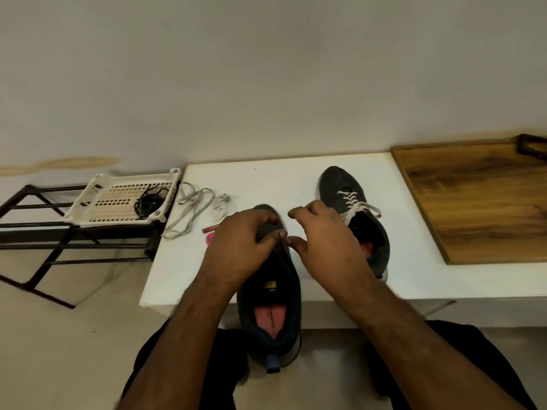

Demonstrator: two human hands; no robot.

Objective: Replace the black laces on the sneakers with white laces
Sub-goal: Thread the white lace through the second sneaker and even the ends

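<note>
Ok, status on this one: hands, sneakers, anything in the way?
Left hand grips near sneaker, no lace visible. Right hand open beside it. Far sneaker white-laced. Spare lace clear, on table.

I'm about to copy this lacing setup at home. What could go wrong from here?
The near sneaker overhangs the white table edge, heel out over the floor; if the left hand lets go, it may tip off. The loose white lace lies at the table's left edge and could slide off.

Left hand [241, 244] hides near sneaker [270, 315] toe (eyelets unseen).
</note>
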